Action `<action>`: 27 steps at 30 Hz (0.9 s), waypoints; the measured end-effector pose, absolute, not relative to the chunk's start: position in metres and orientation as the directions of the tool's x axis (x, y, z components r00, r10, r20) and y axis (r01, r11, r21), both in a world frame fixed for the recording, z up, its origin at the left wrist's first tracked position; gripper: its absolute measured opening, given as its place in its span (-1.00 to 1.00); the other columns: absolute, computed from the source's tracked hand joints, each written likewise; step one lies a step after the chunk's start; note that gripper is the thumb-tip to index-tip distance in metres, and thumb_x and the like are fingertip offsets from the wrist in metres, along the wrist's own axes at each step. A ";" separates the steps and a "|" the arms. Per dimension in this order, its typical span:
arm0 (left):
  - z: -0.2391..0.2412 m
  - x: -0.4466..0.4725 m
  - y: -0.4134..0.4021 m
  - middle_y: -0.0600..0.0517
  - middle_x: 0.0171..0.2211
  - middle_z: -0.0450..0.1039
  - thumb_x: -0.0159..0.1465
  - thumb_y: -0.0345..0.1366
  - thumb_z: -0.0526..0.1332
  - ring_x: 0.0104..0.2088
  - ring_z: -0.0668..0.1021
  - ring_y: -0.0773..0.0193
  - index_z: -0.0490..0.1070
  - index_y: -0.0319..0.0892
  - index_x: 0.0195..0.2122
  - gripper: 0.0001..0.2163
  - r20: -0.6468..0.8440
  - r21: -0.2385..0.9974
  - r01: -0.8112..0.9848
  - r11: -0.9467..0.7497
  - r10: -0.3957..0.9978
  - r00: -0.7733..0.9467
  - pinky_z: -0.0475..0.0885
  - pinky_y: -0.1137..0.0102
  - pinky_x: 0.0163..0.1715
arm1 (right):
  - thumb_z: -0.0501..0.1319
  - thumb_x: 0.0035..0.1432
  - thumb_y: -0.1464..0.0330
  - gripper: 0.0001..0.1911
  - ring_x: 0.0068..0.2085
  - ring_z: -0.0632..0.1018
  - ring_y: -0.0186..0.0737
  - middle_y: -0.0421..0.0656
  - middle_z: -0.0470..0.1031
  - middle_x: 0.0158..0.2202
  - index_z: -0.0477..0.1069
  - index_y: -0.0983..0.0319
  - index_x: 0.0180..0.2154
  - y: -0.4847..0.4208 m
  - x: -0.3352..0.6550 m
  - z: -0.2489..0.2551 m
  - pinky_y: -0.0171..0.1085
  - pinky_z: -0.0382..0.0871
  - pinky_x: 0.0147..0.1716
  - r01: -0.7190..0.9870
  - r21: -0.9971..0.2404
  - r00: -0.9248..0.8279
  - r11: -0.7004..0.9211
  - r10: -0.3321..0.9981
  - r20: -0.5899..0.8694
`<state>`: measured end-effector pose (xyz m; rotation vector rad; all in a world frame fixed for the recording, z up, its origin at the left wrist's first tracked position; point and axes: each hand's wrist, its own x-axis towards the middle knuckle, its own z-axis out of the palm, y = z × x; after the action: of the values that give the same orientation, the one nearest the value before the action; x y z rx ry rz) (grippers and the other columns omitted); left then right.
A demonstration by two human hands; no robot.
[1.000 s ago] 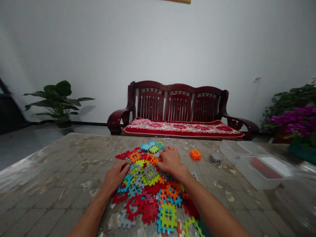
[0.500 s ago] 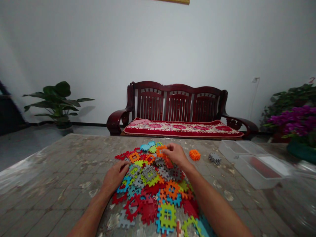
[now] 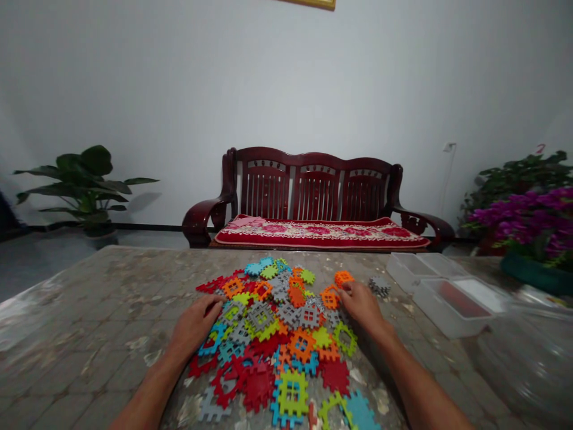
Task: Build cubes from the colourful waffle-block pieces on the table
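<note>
A heap of interlocking plastic tiles (image 3: 262,316) in red, orange, green, blue and grey covers the middle of the table. My right hand (image 3: 362,306) is at the heap's right side, its fingertips closed on an orange window tile (image 3: 330,298). Just beyond it lies a neat stack of orange tiles (image 3: 343,278), with a stack of grey tiles (image 3: 379,286) further right. My left hand (image 3: 197,322) rests at the heap's left edge, fingers loosely bent with a gap by the thumb, and nothing visible in it.
Clear plastic boxes (image 3: 452,319) stand on the right of the patterned table (image 3: 111,310). A transparent container (image 3: 528,358) is nearer me, and purple flowers (image 3: 528,221) are at the far right. A wooden bench (image 3: 316,191) stands behind the table.
My right hand has moved right and nearer from the back of the heap, bringing an orange tile toward the orange stack. My left hand stays at the heap's edge. The view has turned slightly right.
</note>
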<state>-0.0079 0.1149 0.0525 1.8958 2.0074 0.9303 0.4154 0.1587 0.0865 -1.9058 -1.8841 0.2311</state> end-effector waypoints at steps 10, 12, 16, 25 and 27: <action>0.051 -0.009 0.116 -0.06 -0.11 0.68 0.24 -0.02 0.04 -0.08 0.66 0.07 0.61 -0.08 -0.20 -0.60 0.271 0.581 0.813 -0.045 0.952 -0.140 0.50 0.25 0.02 | 0.29 0.09 0.33 -0.46 0.16 0.51 -0.02 -0.09 0.53 0.18 0.49 0.13 0.15 0.150 0.409 0.080 -0.21 0.33 0.11 0.914 -0.337 -0.183 0.226 0.971 0.156; 0.051 -0.009 0.116 -0.05 -0.12 0.68 0.24 -0.02 0.05 -0.09 0.66 0.07 0.61 -0.08 -0.21 -0.61 0.278 0.584 0.811 -0.048 0.950 -0.144 0.50 0.25 0.01 | 0.28 0.11 0.33 -0.49 0.14 0.51 -0.03 -0.10 0.55 0.16 0.50 0.13 0.13 0.151 0.408 0.080 -0.21 0.33 0.10 0.911 -0.329 -0.223 0.248 0.968 0.114; 0.051 -0.009 0.115 -0.04 -0.13 0.69 0.23 -0.03 0.05 -0.10 0.66 0.08 0.61 -0.07 -0.23 -0.63 0.282 0.585 0.810 -0.050 0.948 -0.145 0.51 0.26 0.00 | 0.22 0.16 0.36 -0.57 0.09 0.54 -0.04 -0.06 0.59 0.08 0.53 0.17 0.08 0.151 0.405 0.081 -0.22 0.32 0.08 0.924 -0.286 -0.235 0.253 0.967 0.096; 0.049 -0.010 0.117 -0.06 -0.13 0.68 0.24 -0.03 0.03 -0.09 0.67 0.08 0.62 -0.09 -0.21 -0.60 0.268 0.573 0.819 -0.043 0.954 -0.138 0.51 0.26 0.02 | 0.25 0.19 0.16 -0.53 0.07 0.55 0.01 -0.02 0.60 0.04 0.55 0.21 0.08 0.168 0.416 0.091 -0.17 0.35 0.06 0.927 -0.369 0.056 0.064 0.950 0.307; 0.049 -0.010 0.117 -0.06 -0.12 0.68 0.24 -0.02 0.03 -0.09 0.66 0.08 0.62 -0.10 -0.20 -0.59 0.267 0.573 0.818 -0.046 0.955 -0.133 0.51 0.25 0.02 | 0.23 0.21 0.13 -0.52 0.04 0.56 0.01 0.00 0.61 0.01 0.56 0.23 0.08 0.178 0.423 0.091 -0.17 0.36 0.05 0.915 -0.403 0.164 -0.021 0.931 0.325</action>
<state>-0.0103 0.1169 0.0493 1.9120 2.0085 0.9357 0.4229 0.1783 0.0909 -1.9265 -1.7430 0.0408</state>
